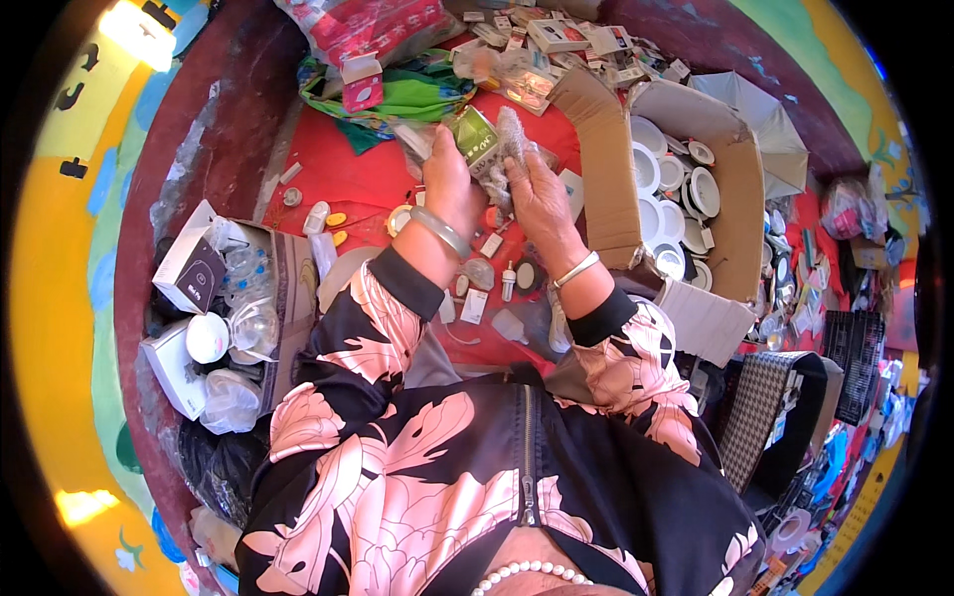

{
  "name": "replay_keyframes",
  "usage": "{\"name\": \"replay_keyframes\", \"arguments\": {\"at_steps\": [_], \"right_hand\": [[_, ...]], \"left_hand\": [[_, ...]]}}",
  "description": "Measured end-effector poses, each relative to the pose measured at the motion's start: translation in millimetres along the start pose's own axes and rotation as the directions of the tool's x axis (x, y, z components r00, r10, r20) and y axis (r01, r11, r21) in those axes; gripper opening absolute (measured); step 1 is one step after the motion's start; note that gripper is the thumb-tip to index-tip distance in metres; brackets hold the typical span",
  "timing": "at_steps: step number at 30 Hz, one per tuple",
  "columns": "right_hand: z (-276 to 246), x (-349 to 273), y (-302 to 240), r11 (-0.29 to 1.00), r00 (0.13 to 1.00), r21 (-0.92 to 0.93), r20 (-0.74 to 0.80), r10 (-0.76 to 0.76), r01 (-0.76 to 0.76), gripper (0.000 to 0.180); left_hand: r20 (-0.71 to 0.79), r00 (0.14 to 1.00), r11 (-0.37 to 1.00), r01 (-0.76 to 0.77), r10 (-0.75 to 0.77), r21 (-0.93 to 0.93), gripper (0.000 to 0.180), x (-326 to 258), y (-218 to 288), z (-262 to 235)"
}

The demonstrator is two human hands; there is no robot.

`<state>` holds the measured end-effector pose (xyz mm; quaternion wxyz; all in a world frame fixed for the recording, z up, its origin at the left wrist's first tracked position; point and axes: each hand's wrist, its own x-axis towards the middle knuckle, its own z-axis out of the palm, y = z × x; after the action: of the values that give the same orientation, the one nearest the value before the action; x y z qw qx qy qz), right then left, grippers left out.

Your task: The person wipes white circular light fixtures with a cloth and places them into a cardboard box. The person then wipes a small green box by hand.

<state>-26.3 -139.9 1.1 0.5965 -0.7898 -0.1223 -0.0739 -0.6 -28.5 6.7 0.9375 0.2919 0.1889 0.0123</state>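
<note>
In front of me, above a red cloth [343,164], my two hands face each other around a small green box [475,136]. My left hand [450,184] grips the box at its left side, and its fingers are partly hidden behind it. Crumpled greyish plastic wrap [510,131] lies along the box's right side, pinched between the thumb and fingers of my right hand [542,199]. Below the hands lie a small white bottle [508,282], a white card-like piece [474,306] and other small parts.
At right stands an open cardboard box [730,238] of round white light fittings [646,169]. Another carton [293,308] at left holds bagged bulbs and a dark-printed box [191,275]. Small packages [556,36] pile up at the back beside a green cloth bag [397,111].
</note>
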Motion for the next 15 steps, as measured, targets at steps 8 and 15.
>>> {"name": "replay_keyframes", "arguments": {"at_steps": [8, 15], "right_hand": [[-21.8, 3.4, -42.4, 0.782, 0.966, 0.607, -0.086, 0.244, -0.143, 0.034], [-13.1, 8.0, -27.2, 0.783, 0.915, -0.518, 0.002, -0.403, 0.346, 0.055]], "left_hand": [[0.031, 0.998, 0.985, 0.060, -0.056, -0.162, 0.042, 7.0, 14.0, 4.3], [0.365, 0.900, 0.961, 0.274, -0.239, -0.046, 0.045, -8.6, -13.6, 1.2]]}}
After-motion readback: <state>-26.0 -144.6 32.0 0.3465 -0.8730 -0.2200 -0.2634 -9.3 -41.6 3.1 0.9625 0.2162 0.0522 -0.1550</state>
